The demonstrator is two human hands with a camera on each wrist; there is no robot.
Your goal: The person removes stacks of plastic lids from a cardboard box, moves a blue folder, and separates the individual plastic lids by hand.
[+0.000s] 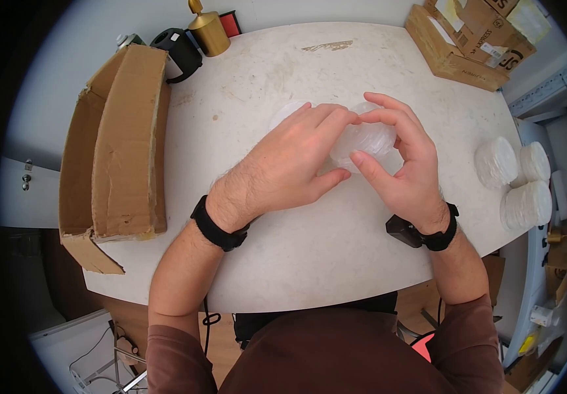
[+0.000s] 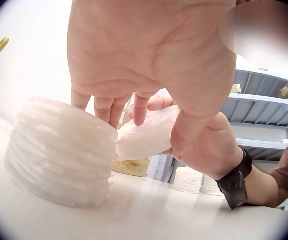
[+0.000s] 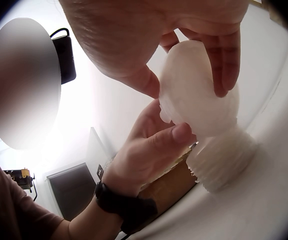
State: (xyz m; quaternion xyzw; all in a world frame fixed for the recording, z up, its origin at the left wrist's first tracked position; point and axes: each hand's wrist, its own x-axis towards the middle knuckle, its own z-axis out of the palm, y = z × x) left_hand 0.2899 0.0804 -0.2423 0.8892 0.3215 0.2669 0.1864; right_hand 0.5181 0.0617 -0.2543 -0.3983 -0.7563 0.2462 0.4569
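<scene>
Above the table, my right hand (image 1: 405,148) grips a small stack of thin, round, translucent white plastic pieces (image 1: 365,139), thumb on the near side and fingers round the far side. My left hand (image 1: 293,154) holds the same stack from the left, its thumb (image 3: 181,133) on the edge and its fingers reaching over. The held stack is tilted in both wrist views. Below and left of it, a taller stack of the same pieces (image 2: 59,152) stands on the table, mostly hidden under my left hand in the head view.
An open cardboard box (image 1: 129,144) stands along the left side of the white table (image 1: 283,262). Three more white stacks (image 1: 526,205) sit at the right edge. Cardboard boxes (image 1: 474,46) are at the back right; a gold canister (image 1: 210,34) and black container (image 1: 177,56) at the back left.
</scene>
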